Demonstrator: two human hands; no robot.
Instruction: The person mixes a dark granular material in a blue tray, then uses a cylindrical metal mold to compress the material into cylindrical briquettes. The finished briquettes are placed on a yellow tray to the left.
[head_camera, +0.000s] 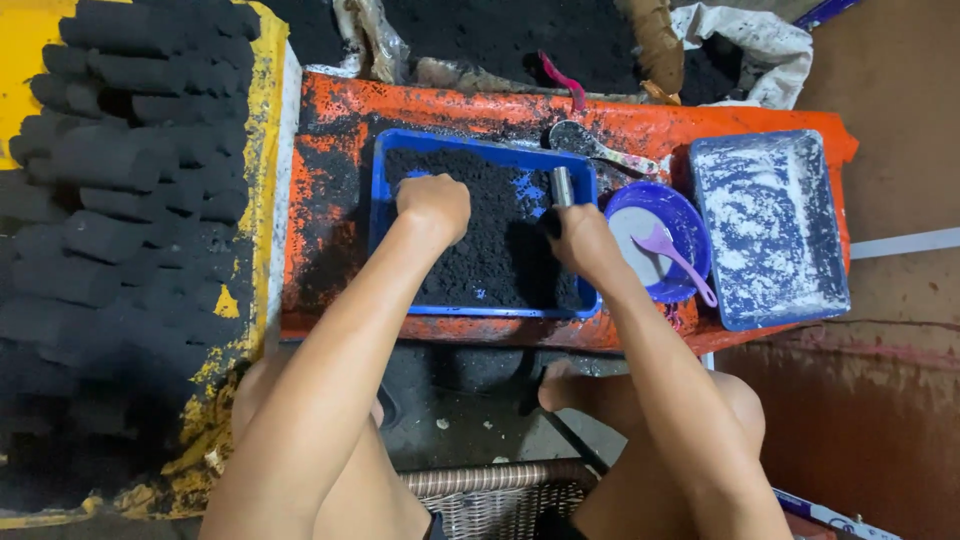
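A blue rectangular tray full of black powder rests on a low orange table. My left hand is a closed fist pressed into the powder at the tray's upper left. At the tray's right edge my right hand grips a short metal cylinder that stands upright, its lower end in the powder.
Rows of black cylindrical briquettes are stacked on a yellow surface at left. A blue bowl of white powder with a purple spoon sits right of the tray, beside a dusty blue tray. A metal spoon lies behind. My knees are below the table.
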